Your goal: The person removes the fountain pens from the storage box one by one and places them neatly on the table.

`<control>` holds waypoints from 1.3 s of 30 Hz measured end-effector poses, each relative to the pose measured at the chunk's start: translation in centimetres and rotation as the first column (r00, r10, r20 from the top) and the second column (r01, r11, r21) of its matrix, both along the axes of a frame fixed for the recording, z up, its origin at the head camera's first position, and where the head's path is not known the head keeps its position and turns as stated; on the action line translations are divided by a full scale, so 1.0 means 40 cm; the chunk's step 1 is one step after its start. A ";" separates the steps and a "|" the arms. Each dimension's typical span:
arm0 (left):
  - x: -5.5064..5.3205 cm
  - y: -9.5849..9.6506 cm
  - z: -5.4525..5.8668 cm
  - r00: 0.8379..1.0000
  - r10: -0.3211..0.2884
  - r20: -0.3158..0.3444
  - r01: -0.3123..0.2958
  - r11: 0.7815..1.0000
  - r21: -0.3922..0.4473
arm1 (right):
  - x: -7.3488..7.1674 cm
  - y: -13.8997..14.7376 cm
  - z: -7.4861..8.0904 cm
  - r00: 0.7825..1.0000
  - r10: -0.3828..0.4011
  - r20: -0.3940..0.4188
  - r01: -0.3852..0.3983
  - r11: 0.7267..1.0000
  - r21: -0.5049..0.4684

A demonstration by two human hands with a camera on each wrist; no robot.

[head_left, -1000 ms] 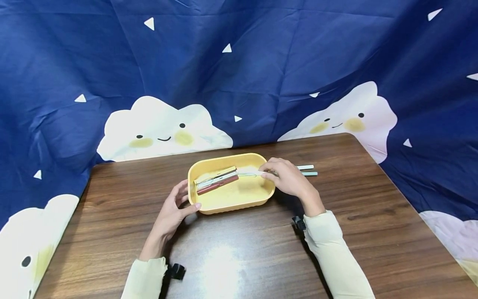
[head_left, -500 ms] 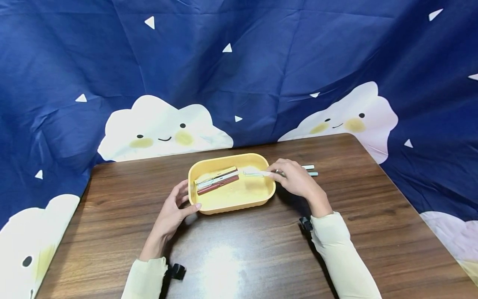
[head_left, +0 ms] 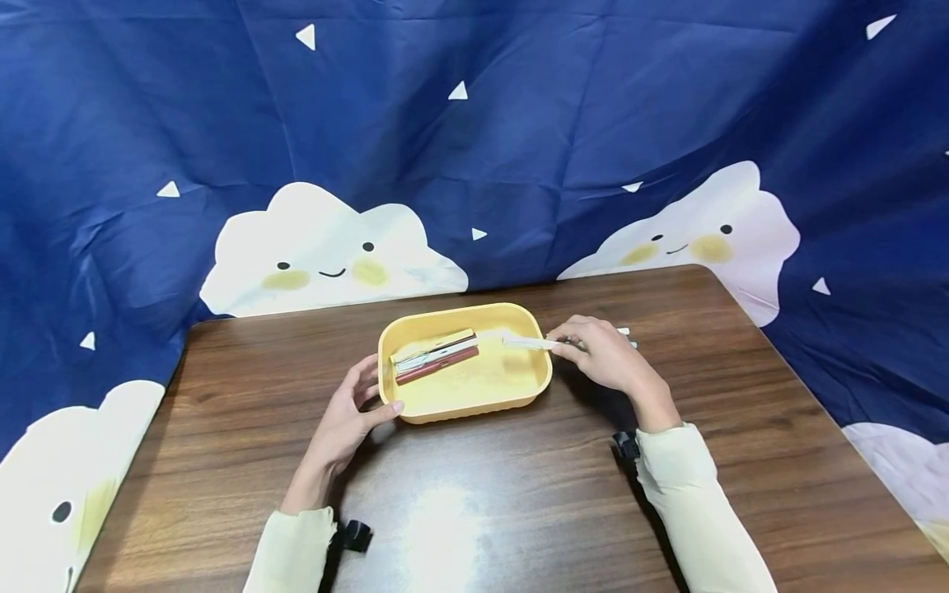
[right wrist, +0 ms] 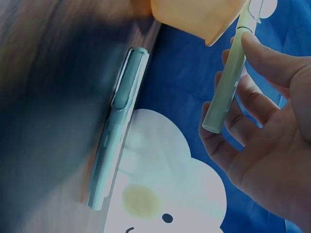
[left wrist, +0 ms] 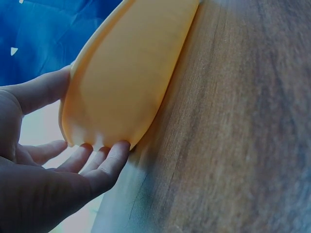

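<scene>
One pen (right wrist: pixel 229 85) is pinched in our right hand (head_left: pixel 604 354) while our left (head_left: pixel 350 416) grips the tray (left wrist: pixel 116 92), steadying it, we reckon.

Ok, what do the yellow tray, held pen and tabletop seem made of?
Yellow tray: likely moulded plastic, satin; smooth, evenly coloured walls.
Held pen: plastic or painted metal, can't tell which; smooth, low-sheen barrel in even pale green.
Tabletop: wood or wood-look laminate, fairly glossy; visible grain and bright glare.

Covered and cropped
In head view, the right hand (head_left: pixel 604 354) mostly hides the teal pen (right wrist: pixel 114 128); wrist views crop the tray (left wrist: pixel 119 80).
</scene>
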State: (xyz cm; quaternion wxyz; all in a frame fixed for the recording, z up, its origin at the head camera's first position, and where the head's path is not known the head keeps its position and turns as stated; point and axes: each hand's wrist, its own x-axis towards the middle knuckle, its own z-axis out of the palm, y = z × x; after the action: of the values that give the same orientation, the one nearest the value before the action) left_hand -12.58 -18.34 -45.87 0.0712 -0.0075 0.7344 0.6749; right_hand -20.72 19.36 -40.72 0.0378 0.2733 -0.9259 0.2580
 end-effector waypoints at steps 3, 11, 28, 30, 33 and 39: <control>0.002 0.001 0.004 1.000 0.005 0.001 -0.005 1.000 0.002 | 0.002 0.009 -0.006 1.000 0.004 0.002 -0.004 1.000 0.001; 0.003 -0.001 0.005 1.000 0.006 0.007 -0.006 1.000 -0.007 | 0.003 0.031 0.002 0.999 -0.028 0.016 0.027 0.999 0.035; -0.003 0.003 0.002 1.000 0.004 0.003 -0.004 1.000 0.000 | -0.004 0.124 -0.020 0.999 -0.048 -0.011 0.048 0.997 0.062; -0.003 0.004 0.002 1.000 0.006 0.004 -0.006 1.000 0.001 | -0.005 0.137 -0.024 0.998 -0.054 -0.021 0.056 0.996 0.068; -0.002 0.004 0.003 1.000 0.009 0.008 -0.009 1.000 -0.002 | -0.006 0.150 -0.029 0.998 -0.061 -0.022 0.062 0.995 0.074; -0.001 0.006 0.002 1.000 0.012 0.020 -0.012 1.000 -0.007 | -0.015 0.161 -0.042 0.998 -0.067 -0.009 0.067 0.993 0.100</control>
State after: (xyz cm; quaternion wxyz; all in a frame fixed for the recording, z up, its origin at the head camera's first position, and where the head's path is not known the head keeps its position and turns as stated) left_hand -12.62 -18.12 -45.78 0.0746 -0.0191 0.7359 0.6727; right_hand -21.30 25.80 -42.42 0.0354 0.2444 -0.9462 0.2091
